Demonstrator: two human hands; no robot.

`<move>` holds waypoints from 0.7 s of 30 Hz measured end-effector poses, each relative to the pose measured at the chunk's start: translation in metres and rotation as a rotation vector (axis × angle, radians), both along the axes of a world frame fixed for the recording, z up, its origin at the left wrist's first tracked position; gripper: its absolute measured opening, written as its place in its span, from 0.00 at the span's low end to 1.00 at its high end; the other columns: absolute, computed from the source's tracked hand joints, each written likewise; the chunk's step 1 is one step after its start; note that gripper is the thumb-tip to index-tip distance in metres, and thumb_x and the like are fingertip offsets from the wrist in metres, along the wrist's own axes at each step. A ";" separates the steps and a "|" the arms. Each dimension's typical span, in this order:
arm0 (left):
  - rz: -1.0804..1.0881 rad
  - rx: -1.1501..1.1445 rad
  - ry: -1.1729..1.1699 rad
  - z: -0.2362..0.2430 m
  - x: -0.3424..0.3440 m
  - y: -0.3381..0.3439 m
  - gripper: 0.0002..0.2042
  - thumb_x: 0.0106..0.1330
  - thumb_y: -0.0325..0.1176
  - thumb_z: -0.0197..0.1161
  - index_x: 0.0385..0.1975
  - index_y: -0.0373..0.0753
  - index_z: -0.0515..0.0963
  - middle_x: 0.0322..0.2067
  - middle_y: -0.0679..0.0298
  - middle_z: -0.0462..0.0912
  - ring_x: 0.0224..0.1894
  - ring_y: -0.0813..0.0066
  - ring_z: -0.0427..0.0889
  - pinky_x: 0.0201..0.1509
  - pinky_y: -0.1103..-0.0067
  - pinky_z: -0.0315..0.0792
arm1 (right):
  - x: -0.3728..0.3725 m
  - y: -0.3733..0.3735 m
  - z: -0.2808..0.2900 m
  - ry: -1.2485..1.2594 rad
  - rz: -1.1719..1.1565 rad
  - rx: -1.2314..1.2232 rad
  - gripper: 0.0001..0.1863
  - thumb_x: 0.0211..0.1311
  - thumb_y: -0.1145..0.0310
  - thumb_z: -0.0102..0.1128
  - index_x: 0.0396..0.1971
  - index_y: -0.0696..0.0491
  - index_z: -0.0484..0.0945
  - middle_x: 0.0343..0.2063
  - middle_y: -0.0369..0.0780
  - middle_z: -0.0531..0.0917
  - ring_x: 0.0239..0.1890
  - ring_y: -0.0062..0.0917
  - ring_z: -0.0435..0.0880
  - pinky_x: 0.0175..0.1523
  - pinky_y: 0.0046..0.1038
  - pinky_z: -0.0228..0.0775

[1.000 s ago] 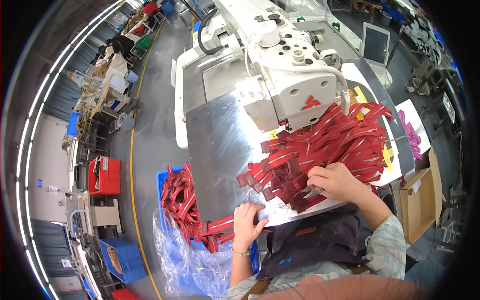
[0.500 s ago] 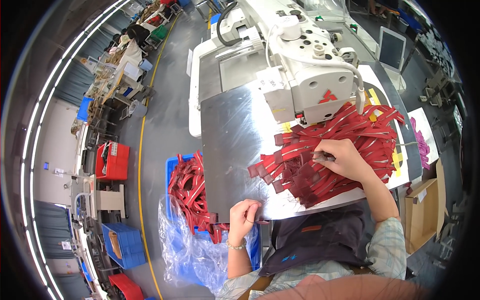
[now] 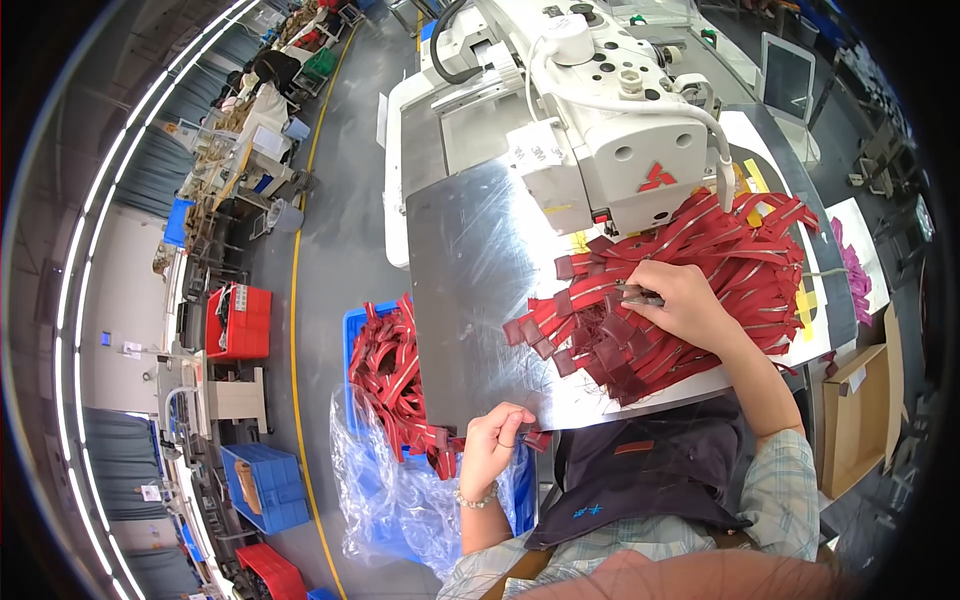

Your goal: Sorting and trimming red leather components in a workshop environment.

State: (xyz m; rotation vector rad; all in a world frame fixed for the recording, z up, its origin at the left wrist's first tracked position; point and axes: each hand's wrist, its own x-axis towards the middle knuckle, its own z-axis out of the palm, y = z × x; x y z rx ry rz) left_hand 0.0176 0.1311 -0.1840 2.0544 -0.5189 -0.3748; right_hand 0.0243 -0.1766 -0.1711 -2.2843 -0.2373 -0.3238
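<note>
Red zipper strips point(image 3: 750, 270), one heap, on the right of a metal worktable point(image 3: 455, 290), near side of a white industrial sewing machine point(image 3: 645, 150). Right hand point(image 3: 676, 303): over the heap, fingers pinched around a small metal tool point(image 3: 645, 297). Left hand point(image 3: 491, 442): at the table's near edge, fingers curled; whether they grip the adjacent red strip point(image 3: 538, 440) cannot be told.

Machine point(image 3: 625, 150) cut off, tool point(image 3: 648, 299) partly hidden

It was a workshop: a white sewing machine point(image 3: 640, 150) overhung the tabletop's point(image 3: 465, 290) far edge; leftward stood, apparently, workbenches point(image 3: 268, 142).
</note>
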 end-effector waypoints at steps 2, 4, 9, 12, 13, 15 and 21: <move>0.031 -0.019 -0.006 0.000 -0.002 -0.002 0.08 0.64 0.28 0.51 0.27 0.32 0.76 0.23 0.60 0.79 0.23 0.74 0.78 0.28 0.82 0.69 | -0.002 0.003 0.000 -0.005 -0.022 -0.025 0.11 0.46 0.70 0.63 0.24 0.55 0.70 0.25 0.37 0.76 0.24 0.30 0.76 0.28 0.26 0.67; 0.097 -0.036 -0.044 -0.003 -0.004 -0.007 0.10 0.64 0.29 0.49 0.25 0.31 0.75 0.22 0.63 0.79 0.24 0.80 0.75 0.31 0.85 0.67 | -0.004 0.006 0.002 -0.061 -0.095 0.016 0.11 0.46 0.70 0.64 0.25 0.55 0.70 0.25 0.37 0.75 0.24 0.28 0.76 0.28 0.26 0.67; 0.125 -0.019 -0.088 -0.002 -0.006 -0.006 0.11 0.65 0.29 0.49 0.25 0.31 0.75 0.22 0.63 0.78 0.25 0.81 0.75 0.32 0.86 0.67 | -0.021 0.017 -0.010 -0.280 -0.340 0.378 0.12 0.54 0.65 0.60 0.29 0.56 0.70 0.19 0.35 0.69 0.20 0.16 0.70 0.24 0.20 0.61; 0.135 -0.030 -0.088 -0.003 -0.008 -0.006 0.10 0.64 0.28 0.50 0.25 0.31 0.75 0.22 0.62 0.78 0.24 0.78 0.76 0.30 0.84 0.67 | -0.060 0.042 -0.021 -0.172 -0.096 0.989 0.17 0.64 0.55 0.43 0.35 0.55 0.69 0.17 0.30 0.65 0.18 0.11 0.60 0.22 0.15 0.50; 0.140 -0.023 -0.080 -0.005 -0.007 -0.005 0.09 0.63 0.27 0.50 0.25 0.31 0.75 0.22 0.61 0.78 0.23 0.75 0.77 0.29 0.83 0.69 | -0.069 0.059 -0.032 -0.108 0.003 1.083 0.20 0.66 0.52 0.38 0.36 0.55 0.69 0.17 0.28 0.63 0.18 0.10 0.57 0.22 0.14 0.47; 0.144 -0.032 -0.072 -0.006 -0.007 -0.004 0.09 0.63 0.27 0.50 0.25 0.31 0.75 0.22 0.61 0.78 0.23 0.75 0.77 0.30 0.83 0.69 | -0.089 0.089 -0.036 0.434 0.053 1.249 0.17 0.66 0.55 0.41 0.36 0.56 0.70 0.16 0.28 0.63 0.18 0.09 0.57 0.22 0.15 0.49; 0.150 -0.051 -0.067 -0.006 -0.010 -0.005 0.09 0.64 0.27 0.50 0.25 0.30 0.75 0.22 0.61 0.79 0.24 0.76 0.78 0.30 0.83 0.69 | -0.083 0.120 -0.045 0.774 0.165 1.368 0.13 0.67 0.63 0.39 0.37 0.56 0.71 0.16 0.28 0.61 0.16 0.08 0.56 0.19 0.12 0.47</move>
